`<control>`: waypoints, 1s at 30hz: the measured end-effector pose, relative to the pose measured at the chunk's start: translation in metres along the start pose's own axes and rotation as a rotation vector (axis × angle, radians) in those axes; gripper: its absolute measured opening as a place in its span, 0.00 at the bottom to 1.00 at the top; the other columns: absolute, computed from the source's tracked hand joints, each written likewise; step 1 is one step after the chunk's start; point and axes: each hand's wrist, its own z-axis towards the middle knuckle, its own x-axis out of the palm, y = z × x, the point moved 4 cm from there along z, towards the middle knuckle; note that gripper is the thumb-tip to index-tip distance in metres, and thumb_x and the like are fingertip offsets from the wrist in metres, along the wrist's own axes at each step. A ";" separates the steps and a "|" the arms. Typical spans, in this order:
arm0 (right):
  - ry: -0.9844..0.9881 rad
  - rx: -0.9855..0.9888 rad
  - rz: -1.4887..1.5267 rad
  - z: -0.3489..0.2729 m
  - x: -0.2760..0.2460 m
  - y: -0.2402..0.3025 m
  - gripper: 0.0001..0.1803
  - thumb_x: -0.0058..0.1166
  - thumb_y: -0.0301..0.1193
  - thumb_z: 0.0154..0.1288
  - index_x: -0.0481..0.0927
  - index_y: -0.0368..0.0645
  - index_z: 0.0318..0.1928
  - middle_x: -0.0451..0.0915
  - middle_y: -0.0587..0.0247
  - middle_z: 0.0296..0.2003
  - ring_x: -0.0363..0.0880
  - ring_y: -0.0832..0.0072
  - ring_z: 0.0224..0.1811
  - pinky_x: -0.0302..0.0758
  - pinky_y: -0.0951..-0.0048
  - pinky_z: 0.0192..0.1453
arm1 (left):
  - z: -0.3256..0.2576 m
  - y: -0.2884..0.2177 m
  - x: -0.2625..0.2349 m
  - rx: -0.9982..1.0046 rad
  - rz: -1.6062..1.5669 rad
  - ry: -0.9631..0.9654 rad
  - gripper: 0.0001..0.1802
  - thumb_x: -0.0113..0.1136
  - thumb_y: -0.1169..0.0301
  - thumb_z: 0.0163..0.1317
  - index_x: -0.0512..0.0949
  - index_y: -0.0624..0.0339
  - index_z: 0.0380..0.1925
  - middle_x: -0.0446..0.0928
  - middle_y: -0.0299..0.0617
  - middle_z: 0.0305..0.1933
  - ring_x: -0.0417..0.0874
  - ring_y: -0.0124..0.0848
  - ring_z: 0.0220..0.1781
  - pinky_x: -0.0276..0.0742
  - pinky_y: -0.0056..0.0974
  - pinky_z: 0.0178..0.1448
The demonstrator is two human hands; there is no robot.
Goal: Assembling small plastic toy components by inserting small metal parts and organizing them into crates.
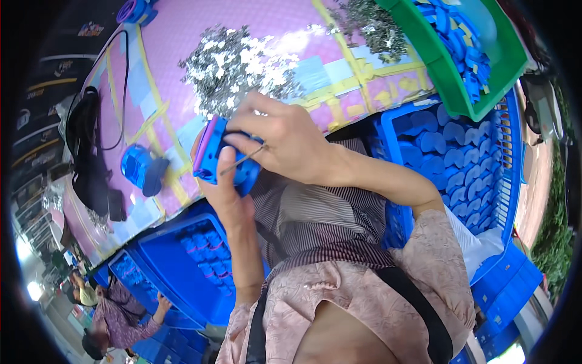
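Our left hand (227, 194) grips a blue plastic part (224, 156) with a pink edge from below, thumb pressed up against its face. Our right hand (285, 142) comes over it from the right, fingers pinched shut on a thin metal pin (242, 160) laid across the part. We hold both just above the near edge of the bench (182, 36), which has a pink cover marked with yellow tape.

On the bench, just beyond our hands, lies a heap of small silvery metal pieces (236, 60), and a second heap (370, 24) sits further right. To the left of our hands rests another blue part (142, 167), with a black cable (91, 139) beyond it.

A green bin (448, 79) at the upper right is filled with small blue pieces. Below it a blue crate (506, 151) holds rows of rounded blue parts. Lower left, under the bench edge, a blue tray (163, 261) holds a cluster of blue and pink parts.

Another person (118, 321) bends over blue trays at the lower left.
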 end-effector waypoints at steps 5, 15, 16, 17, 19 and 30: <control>-0.306 0.084 -0.384 0.030 -0.068 -0.053 0.09 0.63 0.29 0.59 0.83 0.44 0.41 0.82 0.57 0.36 0.83 0.62 0.36 0.79 0.63 0.42 | 0.002 0.000 0.005 -0.189 -0.097 0.103 0.32 0.65 0.58 0.59 0.70 0.67 0.59 0.80 0.49 0.47 0.86 0.36 0.40 0.85 0.37 0.32; -0.380 -0.108 -0.713 0.041 -0.087 -0.075 0.08 0.63 0.32 0.58 0.82 0.43 0.35 0.81 0.65 0.36 0.80 0.72 0.25 0.75 0.69 0.30 | -0.002 0.006 0.012 -0.222 -0.054 0.177 0.35 0.59 0.53 0.65 0.66 0.66 0.64 0.78 0.56 0.56 0.86 0.43 0.48 0.85 0.35 0.31; -0.225 0.059 -0.384 0.037 -0.082 -0.065 0.06 0.63 0.29 0.58 0.81 0.42 0.35 0.80 0.69 0.34 0.76 0.80 0.22 0.71 0.75 0.27 | 0.000 0.005 0.011 -0.225 -0.046 0.182 0.35 0.59 0.53 0.65 0.66 0.66 0.64 0.78 0.56 0.56 0.86 0.43 0.48 0.85 0.35 0.31; -0.064 0.224 -0.058 0.028 -0.069 -0.057 0.05 0.62 0.26 0.57 0.80 0.42 0.34 0.80 0.72 0.33 0.73 0.88 0.19 0.67 0.82 0.24 | 0.000 0.004 0.011 -0.229 -0.036 0.188 0.35 0.59 0.53 0.64 0.66 0.65 0.64 0.78 0.56 0.56 0.86 0.43 0.48 0.85 0.36 0.31; 0.063 0.248 0.304 0.009 -0.042 -0.039 0.05 0.61 0.22 0.58 0.78 0.37 0.34 0.78 0.75 0.30 0.66 0.97 0.20 0.60 0.88 0.22 | -0.001 0.000 0.012 -0.217 -0.041 0.186 0.34 0.61 0.53 0.63 0.68 0.65 0.62 0.80 0.53 0.54 0.86 0.41 0.46 0.85 0.37 0.31; -0.008 -0.076 0.156 -0.012 -0.019 -0.012 0.10 0.63 0.17 0.57 0.86 0.41 0.40 0.82 0.65 0.31 0.69 0.89 0.25 0.65 0.83 0.25 | -0.004 -0.002 0.000 -0.201 -0.029 0.142 0.39 0.71 0.58 0.52 0.68 0.67 0.61 0.77 0.50 0.53 0.81 0.34 0.53 0.78 0.40 0.59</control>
